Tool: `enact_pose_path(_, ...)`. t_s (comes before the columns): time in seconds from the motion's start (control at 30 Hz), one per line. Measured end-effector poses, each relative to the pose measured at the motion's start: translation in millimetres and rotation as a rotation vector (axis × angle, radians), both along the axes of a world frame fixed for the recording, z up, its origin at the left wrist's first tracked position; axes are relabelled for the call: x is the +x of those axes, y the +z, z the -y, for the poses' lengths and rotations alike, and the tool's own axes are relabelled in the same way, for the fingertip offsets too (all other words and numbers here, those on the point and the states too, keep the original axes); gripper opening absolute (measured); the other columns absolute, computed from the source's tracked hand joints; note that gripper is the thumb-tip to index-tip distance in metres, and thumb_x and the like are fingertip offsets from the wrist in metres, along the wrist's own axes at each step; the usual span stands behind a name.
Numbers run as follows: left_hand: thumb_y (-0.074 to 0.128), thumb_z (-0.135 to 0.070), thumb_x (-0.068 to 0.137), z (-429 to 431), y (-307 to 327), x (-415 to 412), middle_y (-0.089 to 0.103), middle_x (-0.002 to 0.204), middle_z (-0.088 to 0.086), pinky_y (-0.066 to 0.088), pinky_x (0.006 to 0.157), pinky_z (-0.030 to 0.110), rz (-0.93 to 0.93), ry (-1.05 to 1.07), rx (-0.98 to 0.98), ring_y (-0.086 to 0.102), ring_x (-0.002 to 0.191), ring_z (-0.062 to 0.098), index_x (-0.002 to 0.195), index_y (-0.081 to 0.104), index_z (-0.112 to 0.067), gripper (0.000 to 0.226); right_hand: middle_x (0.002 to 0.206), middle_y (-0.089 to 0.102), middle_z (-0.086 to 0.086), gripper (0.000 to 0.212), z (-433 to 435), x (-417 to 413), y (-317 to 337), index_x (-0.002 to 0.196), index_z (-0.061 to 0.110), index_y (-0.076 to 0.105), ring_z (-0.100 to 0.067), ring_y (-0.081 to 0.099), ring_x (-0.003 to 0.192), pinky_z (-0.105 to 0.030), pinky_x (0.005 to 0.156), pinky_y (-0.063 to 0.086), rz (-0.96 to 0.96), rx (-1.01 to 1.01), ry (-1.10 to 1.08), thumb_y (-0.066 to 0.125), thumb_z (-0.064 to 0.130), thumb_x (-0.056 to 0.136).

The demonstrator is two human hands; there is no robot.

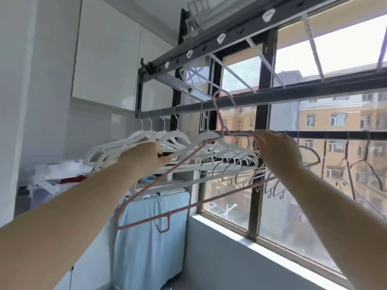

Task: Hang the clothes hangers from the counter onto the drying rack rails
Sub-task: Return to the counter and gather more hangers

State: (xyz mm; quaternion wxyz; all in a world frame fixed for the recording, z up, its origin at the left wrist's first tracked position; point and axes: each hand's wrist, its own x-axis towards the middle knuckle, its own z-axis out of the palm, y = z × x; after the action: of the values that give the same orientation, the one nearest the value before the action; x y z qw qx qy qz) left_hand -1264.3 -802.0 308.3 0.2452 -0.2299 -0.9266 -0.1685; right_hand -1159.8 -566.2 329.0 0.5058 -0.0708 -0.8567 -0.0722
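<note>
Head view looks up at a wide window [254, 185], and across it hangs the drying rack [209, 49], whose grey rail [314, 94] runs from the left frame out to the right. Down at the left sits the tabletop [41, 196], heaped with white things; you cannot tell from here whether any hangers are left on it. A row of white hangers [176, 136] already hangs on the rail's left part, and some thin wire hangers [314, 158] hang from a darker bar lower down on the right. The step in hand is hanging the pink hanger [209, 199]: its hook is curled over the grey rail just right of the white ones, while its body is swung out toward you, tilted rather than hanging straight. Your right hand [276, 149] pinches its upper arm near the neck. Your left hand [150, 153] reaches into the white hangers with its fingers hidden behind them, so whether it grips one or only presses on them cannot be told. Next, judge that the hook sits fully over the rail, ease the pink hanger down until it hangs freely, then let go gently so it does not swing into its neighbours.
</note>
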Motion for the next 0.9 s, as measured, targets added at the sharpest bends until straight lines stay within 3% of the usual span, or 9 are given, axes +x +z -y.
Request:
enact_pose_path(0.07, 0.040, -0.037, 0.095, -0.4, -2.0, -6.6, 0.061, 0.074, 0.005, 0.045, 0.069, 0.030, 0.048, -0.032, 0.003, 0.054, 0.061, 0.017, 0.088, 0.062, -0.009, 0.037, 0.110, 0.068, -0.008, 0.035, 2.0, -6.2, 7.3, 0.122, 0.011, 0.059, -0.025, 0.067, 0.092, -0.031, 0.079, 0.051, -0.009, 0.002, -0.004, 0.035, 0.023, 0.100)
enact_pose_path(0.17, 0.040, -0.032, 0.096, -0.2, -5.3, -12.3, 0.069, 0.083, 0.014, 0.050, 0.072, 0.035, 0.063, -0.071, 0.081, 0.058, 0.064, 0.023, 0.080, 0.063, -0.005, 0.038, 0.110, 0.068, -0.008, 0.033, 5.0, -20.5, 15.5, 0.119, 0.010, 0.061, -0.025, 0.066, 0.094, -0.033, 0.081, 0.051, -0.010, -0.007, 0.002, 0.037, 0.021, 0.100)
enact_pose_path(0.4, 0.040, -0.023, 0.096, 9.1, -4.1, -23.4, 0.067, 0.083, 0.017, 0.054, 0.076, 0.041, 0.000, -0.088, 0.176, 0.065, 0.074, 0.029, 0.085, 0.061, 0.001, 0.034, 0.111, 0.067, -0.013, 0.031, 14.2, -51.3, 28.6, 0.119, 0.010, 0.061, -0.031, 0.063, 0.097, -0.037, 0.081, 0.051, -0.050, -0.045, 0.070, 0.040, 0.016, 0.098)
enact_pose_path(0.7, 0.043, -0.021, 0.095, 15.4, -7.0, -41.9, 0.069, 0.074, 0.010, 0.055, 0.064, 0.032, 0.077, -0.164, 0.252, 0.062, 0.051, 0.014, 0.084, 0.062, -0.007, 0.027, 0.115, 0.064, -0.015, 0.030, 6.4, -71.4, 34.7, 0.119, 0.010, 0.061, -0.031, 0.058, 0.104, -0.033, 0.079, 0.041, -0.028, -0.149, 0.013, 0.041, 0.014, 0.098)
enact_pose_path(0.83, 0.043, -0.032, 0.095, 17.8, -3.7, -41.6, 0.069, 0.075, 0.011, 0.052, 0.072, 0.035, 0.054, -0.168, 0.247, 0.062, 0.061, 0.020, 0.081, 0.064, -0.008, 0.035, 0.112, 0.065, -0.017, 0.030, 5.9, -74.1, 33.9, 0.118, 0.008, 0.061, -0.032, 0.058, 0.102, -0.033, 0.078, 0.042, -0.009, -0.206, 0.041, 0.040, 0.011, 0.098)
enact_pose_path(0.9, 0.041, -0.034, 0.095, 19.1, -1.1, -37.6, 0.065, 0.080, 0.013, 0.045, 0.073, 0.031, -0.033, -0.156, 0.253, 0.062, 0.076, 0.024, 0.083, 0.062, -0.011, 0.034, 0.109, 0.066, -0.017, 0.030, 6.4, -76.0, 34.6, 0.118, 0.006, 0.061, -0.031, 0.059, 0.100, -0.031, 0.075, 0.041, 0.014, -0.214, 0.036, 0.038, 0.011, 0.098)
